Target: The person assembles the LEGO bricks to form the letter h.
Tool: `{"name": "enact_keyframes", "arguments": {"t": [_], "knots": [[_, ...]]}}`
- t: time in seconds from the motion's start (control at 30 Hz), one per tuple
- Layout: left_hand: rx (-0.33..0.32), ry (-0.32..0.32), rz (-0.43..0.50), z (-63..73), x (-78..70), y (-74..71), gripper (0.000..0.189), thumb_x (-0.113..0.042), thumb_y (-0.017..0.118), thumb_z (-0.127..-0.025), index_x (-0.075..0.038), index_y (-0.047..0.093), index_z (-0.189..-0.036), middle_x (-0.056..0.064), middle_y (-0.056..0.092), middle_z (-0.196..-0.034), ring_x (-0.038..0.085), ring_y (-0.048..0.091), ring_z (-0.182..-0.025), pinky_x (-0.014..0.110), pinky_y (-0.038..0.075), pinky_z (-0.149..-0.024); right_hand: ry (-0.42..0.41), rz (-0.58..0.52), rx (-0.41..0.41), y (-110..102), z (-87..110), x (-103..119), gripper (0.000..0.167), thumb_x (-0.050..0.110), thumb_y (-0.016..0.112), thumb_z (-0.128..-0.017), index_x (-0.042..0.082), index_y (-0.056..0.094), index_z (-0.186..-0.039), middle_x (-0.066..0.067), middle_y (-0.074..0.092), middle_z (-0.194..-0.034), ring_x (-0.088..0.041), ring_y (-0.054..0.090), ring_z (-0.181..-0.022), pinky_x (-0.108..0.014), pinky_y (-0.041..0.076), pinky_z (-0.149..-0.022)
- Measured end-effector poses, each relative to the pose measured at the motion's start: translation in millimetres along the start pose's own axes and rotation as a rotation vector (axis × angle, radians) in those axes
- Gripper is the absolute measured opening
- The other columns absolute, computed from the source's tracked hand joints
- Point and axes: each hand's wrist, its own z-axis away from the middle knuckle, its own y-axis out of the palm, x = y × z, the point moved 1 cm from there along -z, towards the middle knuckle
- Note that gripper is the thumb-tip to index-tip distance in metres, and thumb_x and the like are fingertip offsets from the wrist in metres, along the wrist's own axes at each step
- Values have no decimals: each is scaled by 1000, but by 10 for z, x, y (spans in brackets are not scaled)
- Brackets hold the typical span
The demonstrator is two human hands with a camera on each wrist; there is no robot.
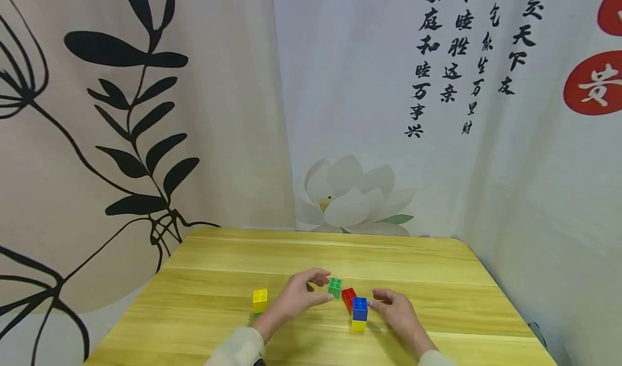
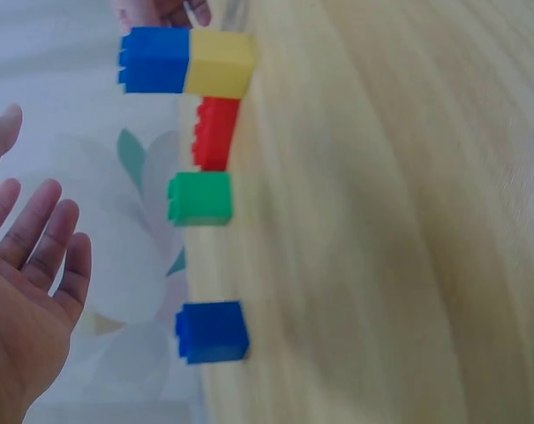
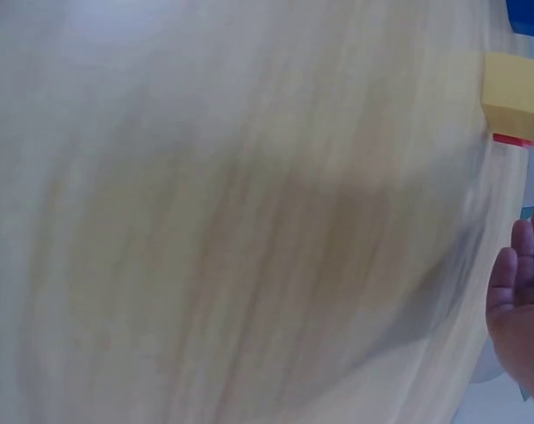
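My left hand [image 1: 297,295] hovers beside a green toy brick [image 1: 335,288], thumb and fingers spread apart and holding nothing. In the left wrist view that hand's palm faces the bricks, with a gap between. A blue brick [image 1: 359,308] sits on a yellow brick [image 1: 358,326], forming an upright stack. Just right of this stack is my right hand [image 1: 397,314], its fingers loosely bent around nothing. Behind the stack lies a red brick [image 1: 348,298], partly covered by it. Another blue brick [image 2: 215,332] shows in the left wrist view; the left hand hides it in the head view.
At the left, a yellow brick [image 1: 260,299] stands on a green one [image 1: 257,316], which my left forearm partly covers. Everything rests on a wood-grain table [image 1: 218,279]. Printed curtains [image 1: 233,112] hang behind the table and along its sides.
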Motion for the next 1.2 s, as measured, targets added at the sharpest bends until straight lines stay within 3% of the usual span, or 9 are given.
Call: {"name": "enact_keyframes", "arguments": {"t": [0.2, 0.37, 0.57, 0.83, 1.2], "knots": [[-44, 19, 16, 67, -18, -257, 48, -33, 76, -89, -15, 62, -131, -3, 65, -115, 20, 58, -107, 46, 48, -91, -36, 25, -16, 4, -80, 65, 42, 19, 71, -93, -5, 62, -126, -18, 66, -120, -36, 60, -112, -50, 48, -94], [-94, -9, 17, 138, 39, -466, 50, -37, 76, -88, -16, 61, -132, -4, 65, -116, 23, 57, -110, 43, 46, -92, -29, 36, -8, 6, -155, 95, 46, 24, 72, -93, -4, 62, -127, -17, 66, -120, -34, 61, -111, -49, 49, -94], [-185, -55, -14, 273, 108, -699, 48, -35, 77, -88, -18, 62, -131, -5, 66, -117, 17, 57, -110, 38, 46, -91, -20, 26, 5, 28, -248, 92, 51, 28, 74, -91, -5, 61, -128, -20, 64, -122, -35, 60, -111, -49, 48, -95], [-289, -155, -26, 494, 330, -983, 48, -28, 78, -87, -17, 62, -131, -5, 66, -116, 17, 57, -110, 35, 46, -90, -22, 27, 15, 136, -364, 47, 47, 24, 73, -92, -5, 62, -128, -18, 65, -120, -32, 61, -110, -46, 50, -92], [-315, -236, -48, 765, 669, -1183, 48, -28, 76, -89, -11, 62, -131, 1, 66, -119, 24, 58, -112, 34, 48, -89, -24, 48, 42, 197, -481, 56, 46, 23, 73, -92, -2, 62, -129, -18, 64, -123, -34, 59, -112, -51, 47, -97]]}}
